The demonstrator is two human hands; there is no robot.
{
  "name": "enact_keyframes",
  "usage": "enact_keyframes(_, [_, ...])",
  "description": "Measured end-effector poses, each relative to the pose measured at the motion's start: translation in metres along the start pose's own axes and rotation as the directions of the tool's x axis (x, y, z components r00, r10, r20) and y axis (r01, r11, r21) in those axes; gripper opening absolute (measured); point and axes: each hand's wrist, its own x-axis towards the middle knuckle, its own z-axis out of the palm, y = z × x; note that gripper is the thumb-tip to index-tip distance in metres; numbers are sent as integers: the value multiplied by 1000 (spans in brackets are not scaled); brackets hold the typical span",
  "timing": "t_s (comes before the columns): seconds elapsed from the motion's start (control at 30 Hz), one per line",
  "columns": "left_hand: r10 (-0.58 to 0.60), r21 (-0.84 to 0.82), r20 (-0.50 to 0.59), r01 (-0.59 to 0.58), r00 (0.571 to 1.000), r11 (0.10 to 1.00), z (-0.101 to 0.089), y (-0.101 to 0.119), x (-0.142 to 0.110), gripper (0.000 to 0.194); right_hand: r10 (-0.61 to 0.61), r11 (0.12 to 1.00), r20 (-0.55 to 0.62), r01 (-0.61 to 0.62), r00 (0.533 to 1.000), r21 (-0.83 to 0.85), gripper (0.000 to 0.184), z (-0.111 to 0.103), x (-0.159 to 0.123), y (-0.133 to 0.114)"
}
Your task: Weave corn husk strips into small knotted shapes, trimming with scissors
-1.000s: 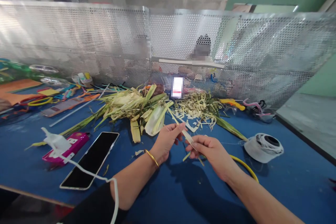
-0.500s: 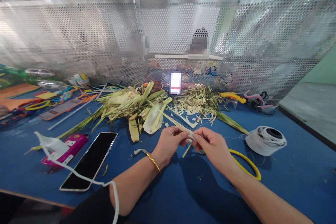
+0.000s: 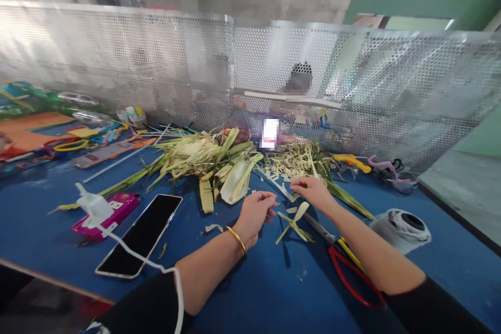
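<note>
My left hand (image 3: 255, 210) hovers low over the blue table (image 3: 254, 292), its fingers curled in with nothing showing between them. Just to its right lie a few cut pale green leaf pieces (image 3: 293, 221), loose on the table. My right hand (image 3: 313, 191) reaches forward to the near edge of a heap of shredded leaf strips (image 3: 297, 160) and pinches a pale strip there. Scissors with red and yellow handles (image 3: 346, 266) lie under my right forearm, blades pointing toward the leaf pieces.
A pile of long green and cream leaves (image 3: 203, 159) lies beyond my left hand. A phone (image 3: 141, 235), a pink box (image 3: 117, 206) and a white plug (image 3: 92, 203) sit at left. A thread spool (image 3: 403, 225) stands right. A perforated metal screen (image 3: 156, 62) closes the back, people behind it.
Both hands let go of the strip they held together; its pieces now lie on the table. My right hand moved forward to the shredded heap. The scissors have come into view.
</note>
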Motion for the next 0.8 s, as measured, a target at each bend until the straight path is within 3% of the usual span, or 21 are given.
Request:
enact_keyframes(0.23, [-11, 23, 18, 11, 1000, 1000, -3, -3, 5, 7, -50, 970, 136, 81, 989, -229, 16, 32, 28, -10])
enact_keyframes(0.43, [15, -31, -58, -17, 998, 999, -5, 4, 4, 5, -140, 978, 44, 145, 989, -152, 18, 24, 20, -25])
enact_keyframes(0.57, [108, -108, -101, -119, 989, 987, -8, 8, 4, 19, -204, 978, 43, 206, 978, -44, 18, 11, -4, -58])
enact_keyframes(0.63, [169, -178, -99, -184, 981, 967, -10, 11, 4, 27, -210, 978, 103, 208, 972, 29, 16, 8, -25, -77])
enact_keyframes(0.8, [301, -289, -22, -295, 953, 911, -10, 20, -3, 28, -36, 987, 170, 8, 985, 163, 20, 14, -82, -100])
